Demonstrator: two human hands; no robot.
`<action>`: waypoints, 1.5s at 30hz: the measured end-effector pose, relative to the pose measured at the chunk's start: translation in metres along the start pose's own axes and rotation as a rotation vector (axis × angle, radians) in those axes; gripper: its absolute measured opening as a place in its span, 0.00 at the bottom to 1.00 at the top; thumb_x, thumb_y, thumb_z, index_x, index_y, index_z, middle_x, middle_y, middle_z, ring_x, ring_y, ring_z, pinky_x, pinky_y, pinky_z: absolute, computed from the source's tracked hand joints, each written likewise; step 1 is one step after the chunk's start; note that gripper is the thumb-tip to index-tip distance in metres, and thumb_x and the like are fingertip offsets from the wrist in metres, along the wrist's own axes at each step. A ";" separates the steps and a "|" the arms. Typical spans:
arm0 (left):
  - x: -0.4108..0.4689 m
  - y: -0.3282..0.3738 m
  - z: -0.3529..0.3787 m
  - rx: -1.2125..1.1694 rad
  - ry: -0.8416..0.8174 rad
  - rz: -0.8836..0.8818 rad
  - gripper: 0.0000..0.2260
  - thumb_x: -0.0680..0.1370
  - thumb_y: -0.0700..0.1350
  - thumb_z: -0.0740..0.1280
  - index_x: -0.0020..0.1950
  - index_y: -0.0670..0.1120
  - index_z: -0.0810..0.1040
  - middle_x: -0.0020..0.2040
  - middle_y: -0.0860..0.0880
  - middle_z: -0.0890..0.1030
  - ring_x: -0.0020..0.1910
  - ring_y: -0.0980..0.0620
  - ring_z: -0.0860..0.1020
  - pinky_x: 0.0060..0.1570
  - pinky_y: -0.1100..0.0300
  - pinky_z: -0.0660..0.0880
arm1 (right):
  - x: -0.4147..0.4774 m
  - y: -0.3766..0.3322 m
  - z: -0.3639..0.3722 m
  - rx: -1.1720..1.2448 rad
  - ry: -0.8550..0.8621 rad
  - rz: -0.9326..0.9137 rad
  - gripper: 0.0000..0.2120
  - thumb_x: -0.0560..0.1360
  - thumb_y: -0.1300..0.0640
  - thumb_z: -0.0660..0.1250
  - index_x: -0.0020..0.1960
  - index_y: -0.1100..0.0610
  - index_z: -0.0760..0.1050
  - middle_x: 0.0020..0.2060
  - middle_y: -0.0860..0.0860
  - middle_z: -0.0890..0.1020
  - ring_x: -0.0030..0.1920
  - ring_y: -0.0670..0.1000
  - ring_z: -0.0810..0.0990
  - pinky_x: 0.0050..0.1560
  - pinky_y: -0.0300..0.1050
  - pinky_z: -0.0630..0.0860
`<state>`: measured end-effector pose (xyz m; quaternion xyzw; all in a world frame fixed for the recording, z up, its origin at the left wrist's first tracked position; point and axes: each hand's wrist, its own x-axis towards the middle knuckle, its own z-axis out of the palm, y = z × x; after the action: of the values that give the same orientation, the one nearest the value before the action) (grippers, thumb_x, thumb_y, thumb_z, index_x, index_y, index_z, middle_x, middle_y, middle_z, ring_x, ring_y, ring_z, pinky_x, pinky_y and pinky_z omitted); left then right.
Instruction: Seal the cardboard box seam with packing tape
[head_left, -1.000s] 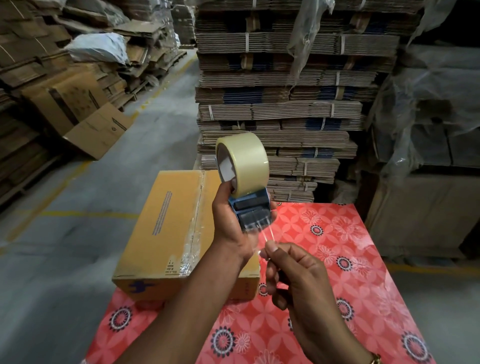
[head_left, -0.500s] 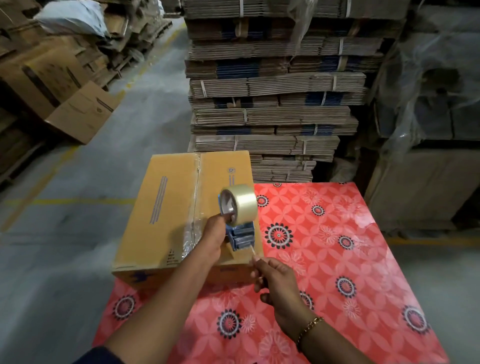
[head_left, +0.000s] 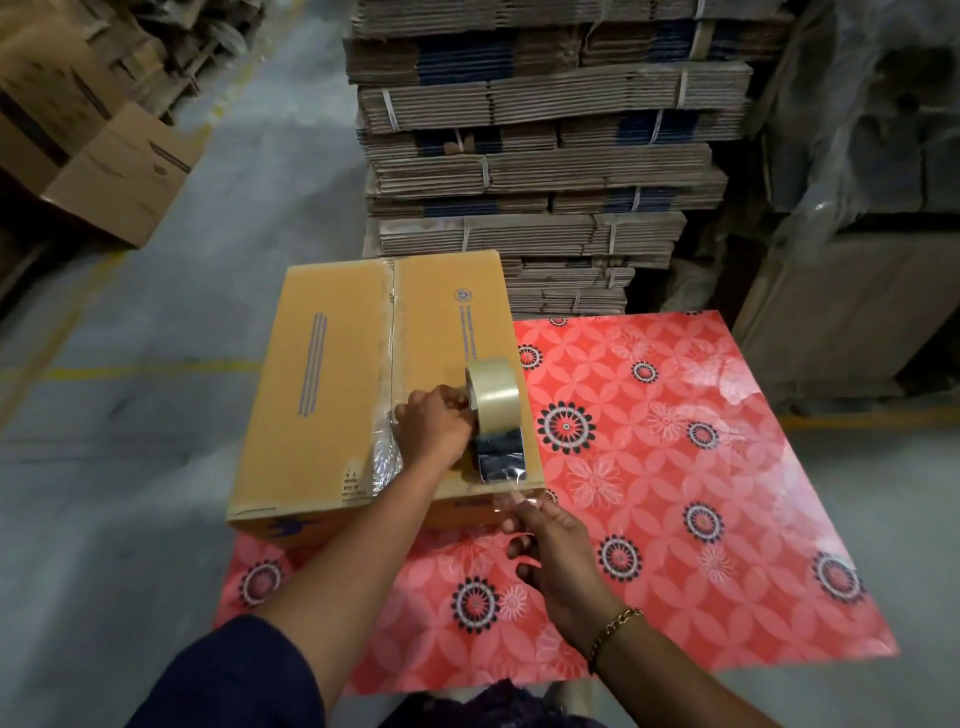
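A closed yellow-brown cardboard box (head_left: 332, 374) lies on the left part of a red flowered table (head_left: 675, 493). Clear tape runs along its middle seam (head_left: 390, 338), crinkled near the front. My left hand (head_left: 434, 428) grips a tape dispenser (head_left: 498, 441) with a roll of clear tape (head_left: 493, 397), held low over the box's near right corner. My right hand (head_left: 545, 551) pinches the loose tape end (head_left: 511, 496) just below the dispenser, at the box's front edge.
Tall stacks of strapped flat cardboard (head_left: 530, 171) stand right behind the table. Loose open cartons (head_left: 104, 156) lie on the grey floor at the left. Plastic-wrapped pallets (head_left: 857, 208) stand at the right. A yellow floor line (head_left: 130, 371) runs left of the box.
The dispenser came down from chest height to the box's near right corner. My right hand followed it, still pinching the tape end. The view tilted down.
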<state>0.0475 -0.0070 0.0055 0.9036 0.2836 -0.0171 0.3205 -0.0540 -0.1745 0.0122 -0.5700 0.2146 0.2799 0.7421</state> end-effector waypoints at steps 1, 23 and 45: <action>0.002 -0.005 0.000 0.039 0.004 0.014 0.13 0.74 0.50 0.69 0.58 0.52 0.79 0.59 0.47 0.77 0.61 0.41 0.71 0.59 0.50 0.69 | 0.000 0.001 0.000 -0.001 -0.007 0.003 0.09 0.79 0.54 0.69 0.51 0.59 0.82 0.36 0.52 0.81 0.29 0.48 0.74 0.29 0.40 0.65; -0.110 -0.058 0.014 -0.059 0.117 0.665 0.05 0.76 0.42 0.71 0.51 0.48 0.80 0.51 0.51 0.74 0.52 0.52 0.74 0.49 0.54 0.75 | 0.002 -0.002 -0.005 0.008 -0.114 0.057 0.10 0.80 0.51 0.66 0.54 0.57 0.78 0.35 0.50 0.82 0.29 0.47 0.75 0.29 0.38 0.69; -0.104 -0.057 0.006 -0.165 0.005 0.619 0.02 0.78 0.48 0.69 0.49 0.51 0.80 0.51 0.57 0.74 0.50 0.55 0.77 0.45 0.52 0.78 | 0.037 -0.026 -0.058 -1.097 -0.104 -0.930 0.08 0.78 0.56 0.71 0.55 0.49 0.76 0.50 0.44 0.77 0.41 0.43 0.78 0.38 0.47 0.79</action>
<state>-0.0690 -0.0266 -0.0100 0.9179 -0.0034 0.1066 0.3821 -0.0090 -0.2289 -0.0070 -0.8788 -0.2573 0.0294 0.4007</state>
